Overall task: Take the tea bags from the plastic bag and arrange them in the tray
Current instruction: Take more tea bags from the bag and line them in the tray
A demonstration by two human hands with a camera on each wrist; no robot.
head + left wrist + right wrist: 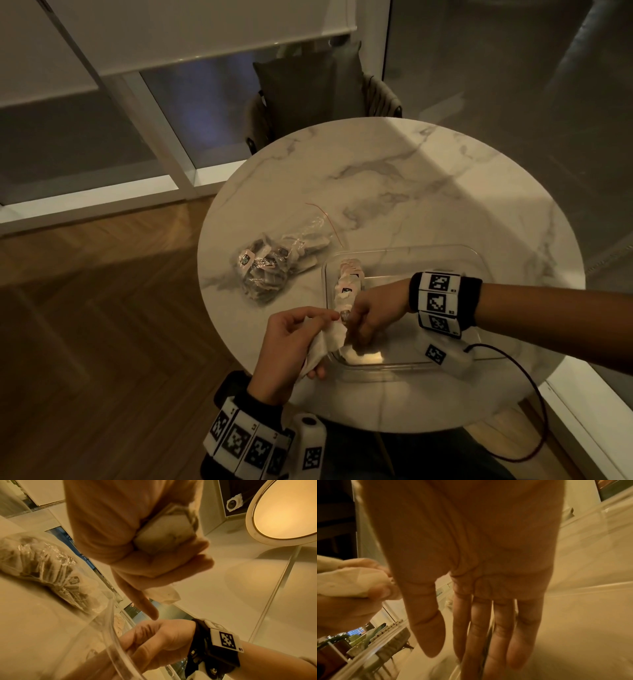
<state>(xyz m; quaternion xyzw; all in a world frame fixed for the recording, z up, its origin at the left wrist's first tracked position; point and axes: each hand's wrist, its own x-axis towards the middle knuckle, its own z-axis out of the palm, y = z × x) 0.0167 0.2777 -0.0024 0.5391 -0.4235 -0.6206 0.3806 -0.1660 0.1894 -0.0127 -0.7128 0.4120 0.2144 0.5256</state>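
Tea bags of white paper were held bunched in the left hand, the fingers curled round them at the near left corner of the clear rectangular plastic tray on the round white marble desk. A row of tea bags was seen lined along the tray's left wall. The right hand was held over that same corner, its grip relaxed with fingers straight and nothing held, as shown in the right wrist view. The crumpled clear plastic bag, with more tea bags inside, lay on the desk just left of the tray.
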